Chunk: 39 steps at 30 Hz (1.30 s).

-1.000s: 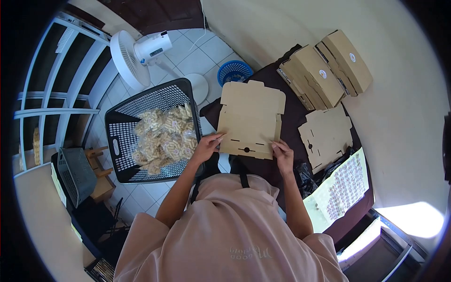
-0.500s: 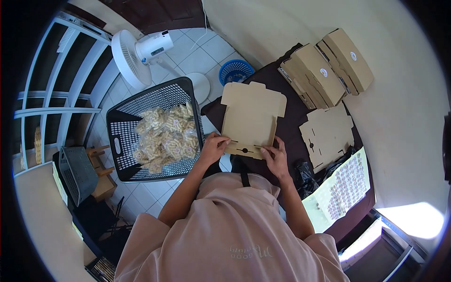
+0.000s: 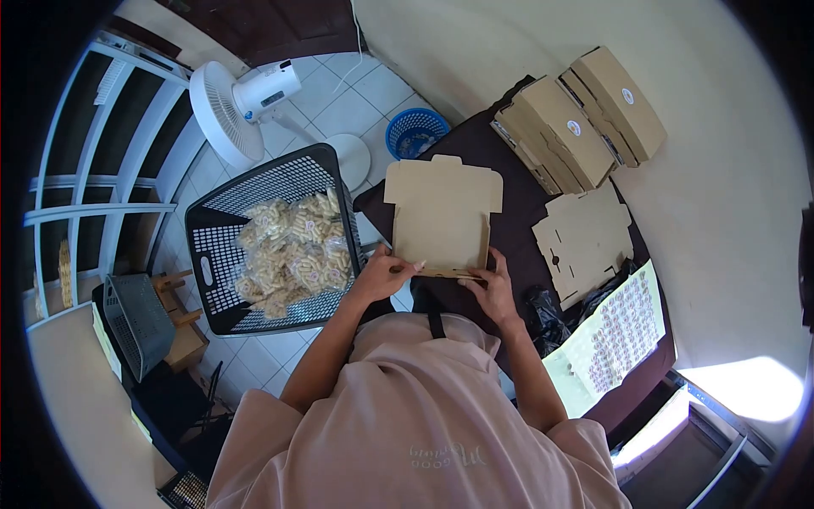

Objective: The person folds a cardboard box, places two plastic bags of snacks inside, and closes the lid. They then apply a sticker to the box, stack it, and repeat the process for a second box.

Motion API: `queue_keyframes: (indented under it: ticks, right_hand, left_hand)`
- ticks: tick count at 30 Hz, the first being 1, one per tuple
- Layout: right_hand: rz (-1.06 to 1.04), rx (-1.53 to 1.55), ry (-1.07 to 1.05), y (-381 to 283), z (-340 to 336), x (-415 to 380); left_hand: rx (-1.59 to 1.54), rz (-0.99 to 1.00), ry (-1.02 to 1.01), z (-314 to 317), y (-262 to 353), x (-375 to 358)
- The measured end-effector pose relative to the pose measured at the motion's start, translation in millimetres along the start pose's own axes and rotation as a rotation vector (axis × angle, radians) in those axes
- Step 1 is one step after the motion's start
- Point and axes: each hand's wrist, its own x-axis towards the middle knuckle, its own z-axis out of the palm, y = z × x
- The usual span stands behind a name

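Observation:
A brown cardboard box [image 3: 441, 212], partly folded with its lid flap laid out flat, lies in front of me on a dark cloth. My left hand [image 3: 386, 276] pinches the near left corner, thumb on the folded front edge. At the near right corner, my right hand [image 3: 494, 284] grips the same front wall, which stands folded up between both hands. The side walls are raised, and the lid's tabs spread outward at the far end.
A black basket [image 3: 199, 254] of bagged snacks [image 3: 292, 246] stands on the left. Beyond are a white fan [image 3: 229, 110] and blue basket [image 3: 415, 127]. On the right lie closed boxes [image 3: 560, 127], a flat cardboard blank [image 3: 585, 237], black plastic [image 3: 549, 321] and a sticker sheet [image 3: 623, 331].
The box's front flap has folded upward under both hands, and the box has turned slightly. The whole view has shifted a little.

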Motion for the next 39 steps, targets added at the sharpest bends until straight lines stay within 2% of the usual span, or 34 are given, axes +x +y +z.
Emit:
queue_keyframes:
  ticks: [2,6,8,9,13,15,18,19,20,22,23,24,26,28,29,31,36,38,39]
  right_hand:
    - [0.052,-0.003,0.021,-2,0,2]
    - [0.225,-0.105,0.056,-25,0,13]
    - [0.260,-0.094,0.093,-28,5,15]
    - [0.295,-0.085,0.133,-32,6,16]
    - [0.206,-0.022,0.181,-40,6,10]
    - [-0.068,-0.099,0.198,-26,13,3]
    - [0.043,-0.106,0.204,-10,23,7]
    - [0.170,-0.073,0.155,-18,18,11]
    - [0.154,-0.072,0.169,-24,11,15]
    - [0.252,-0.141,-0.012,-32,3,22]
    - [0.131,-0.182,-0.027,-25,-3,25]
    - [0.120,-0.180,-0.021,-11,-11,34]
    - [0.033,0.016,-0.178,22,-29,57]
    - [0.418,0.332,-0.109,20,-48,82]
    - [0.411,0.332,-0.117,20,-49,91]
    - [0.480,0.407,0.150,23,-43,107]
    - [0.465,0.331,0.165,32,-17,125]
    - [0.387,0.049,0.201,47,-6,132]
    - [0.391,0.047,0.195,44,-8,132]
  left_hand:
    - [-0.062,0.085,0.027,-3,3,0]
    - [-0.015,0.062,0.144,9,4,5]
    - [0.046,-0.139,0.227,20,2,10]
    - [0.045,-0.140,0.227,23,3,11]
    - [0.082,-0.187,0.264,26,0,13]
    - [0.090,-0.191,0.245,28,-1,11]
    - [-0.035,-0.124,0.352,27,3,8]
    - [-0.044,-0.019,0.290,23,0,2]
    - [-0.047,0.091,0.227,19,-3,-1]
    - [-0.061,0.107,0.231,24,-14,-1]
    - [-0.082,0.106,0.221,25,-22,2]
    - [-0.076,0.112,0.232,21,-20,5]
    - [-0.048,-0.003,0.103,16,-13,8]
    - [-0.042,-0.044,0.080,14,-14,10]
    - [0.004,-0.029,0.057,15,-17,11]
    - [0.052,-0.020,0.043,12,-15,10]
    - [0.413,0.110,0.272,4,32,-7]
    - [0.431,0.111,0.329,11,44,-8]
    - [0.455,0.180,0.360,16,45,-6]
